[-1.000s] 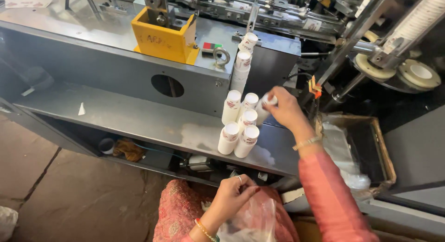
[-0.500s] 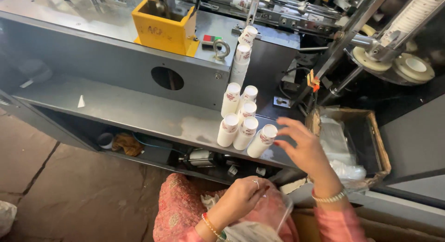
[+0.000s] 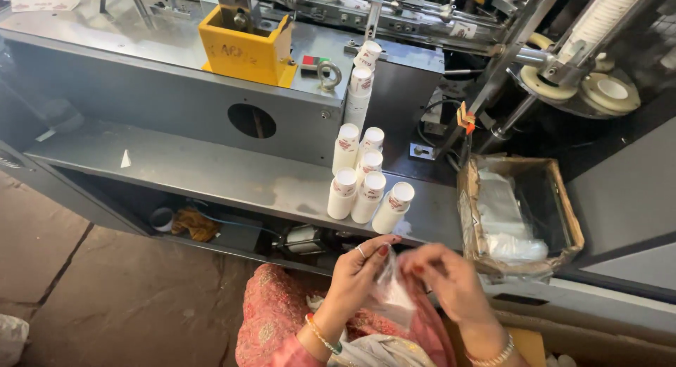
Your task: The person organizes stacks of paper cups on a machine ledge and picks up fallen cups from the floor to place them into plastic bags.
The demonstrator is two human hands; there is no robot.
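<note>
Now both hands have come together low over the person's lap, where a moment ago the right hand [image 3: 451, 282] was still up at the grey metal shelf of the machine beside the paper cups. It has left those stacks of white cups [image 3: 366, 184] standing in a close cluster on the shelf [image 3: 211, 173], the nearest stack leaning slightly towards the shelf's front edge, and joined the left hand [image 3: 362, 268] on a thin clear plastic bag [image 3: 391, 289]. The left hand pinches the bag's upper edge between thumb and fingers; the right hand's fingers are curled closed on the opposite side, so the film is stretched between them, seemingly being worked open. The shift suggests that stacking has paused and bagging is in hand. To the right, a brown cardboard box [image 3: 563, 205] holding more clear bags sits just beside the shelf. A yellow block [image 3: 243, 47] stands on top of the machine, well apart.
</note>
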